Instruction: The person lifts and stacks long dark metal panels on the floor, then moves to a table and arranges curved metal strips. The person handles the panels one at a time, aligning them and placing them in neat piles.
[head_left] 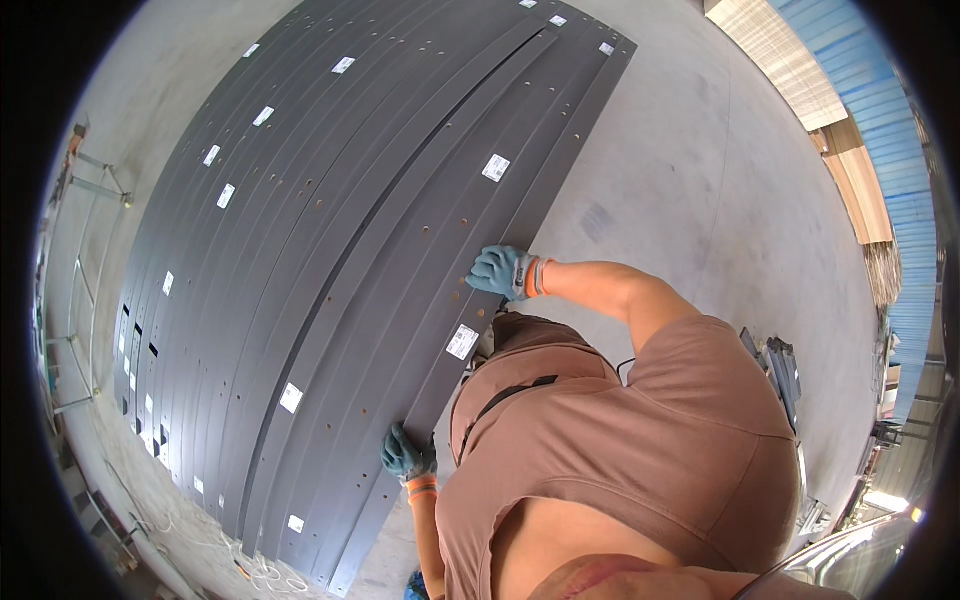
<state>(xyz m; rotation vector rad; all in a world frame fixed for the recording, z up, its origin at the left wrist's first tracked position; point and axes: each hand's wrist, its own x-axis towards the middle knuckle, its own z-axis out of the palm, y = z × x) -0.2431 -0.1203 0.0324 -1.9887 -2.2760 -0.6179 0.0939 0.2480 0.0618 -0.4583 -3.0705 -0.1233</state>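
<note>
Long dark grey metal panels [345,300] lie side by side in front of me, with white labels [461,341] and small round holes on them. My left hand [405,455], in a blue-grey glove with an orange cuff, is closed on the edge of the nearest panel [400,370]. Further up that same edge my right hand [503,272], gloved alike, has its fingers curled over the panel. The undersides of both grips are hidden. A dark gap [335,255] runs lengthwise between two of the panels.
Pale concrete floor [680,170] surrounds the panels. Stacked boards [860,180] stand at the right by a blue corrugated wall [905,200]. Dark metal pieces [780,370] lie behind me on the right. A metal frame [85,280] is at the far left, with loose white cord [265,570] at the lower left.
</note>
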